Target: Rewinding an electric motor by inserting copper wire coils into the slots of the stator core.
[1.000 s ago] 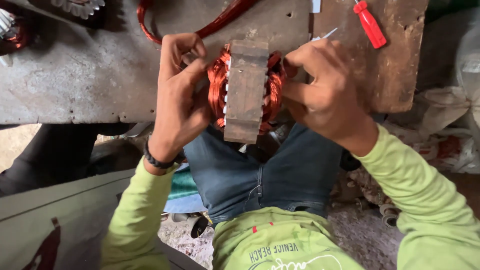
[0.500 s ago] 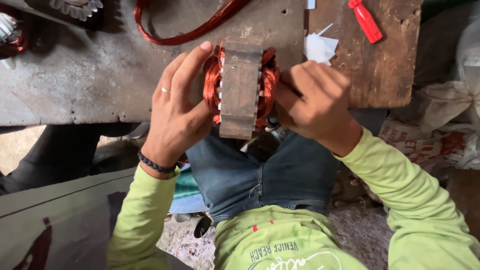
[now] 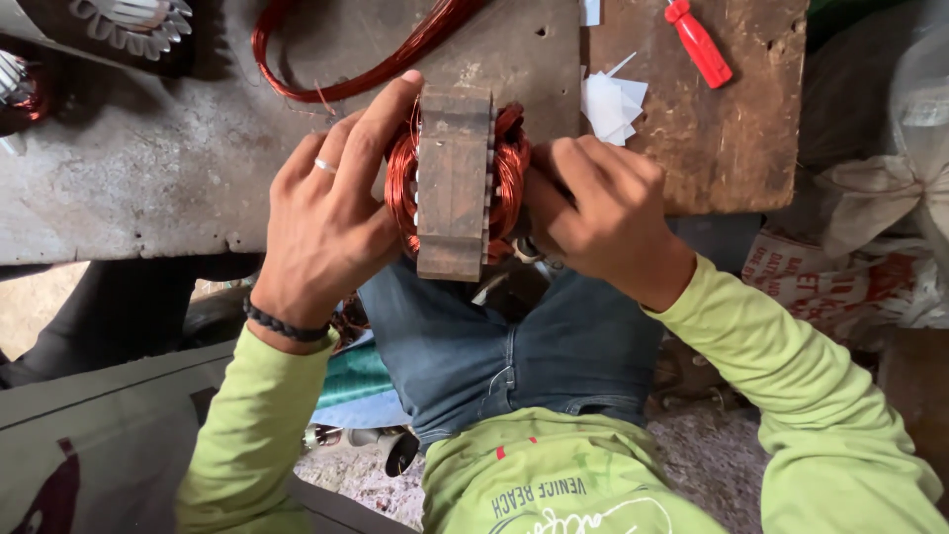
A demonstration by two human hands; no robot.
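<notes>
A motor stator (image 3: 454,183) with a rusty steel core and copper windings bulging from both ends stands on edge at the front of the grey workbench (image 3: 148,178), above my lap. My left hand (image 3: 331,208) clasps its left side, fingers spread over the copper coil, a ring on one finger. On the opposite side, my right hand (image 3: 603,213) presses against the winding with curled fingers; what the fingertips hold is hidden.
Loose copper wire (image 3: 366,59) loops across the bench behind the stator. White paper scraps (image 3: 611,104) and a red-handled screwdriver (image 3: 698,43) lie on a brown wooden board (image 3: 732,148). Another wound part (image 3: 20,84) sits far left. Sacks (image 3: 870,237) lie right.
The stator has shifted slightly left and turned in my hands. My left hand opened flatter along its side. My right hand slid down from the top to the right winding.
</notes>
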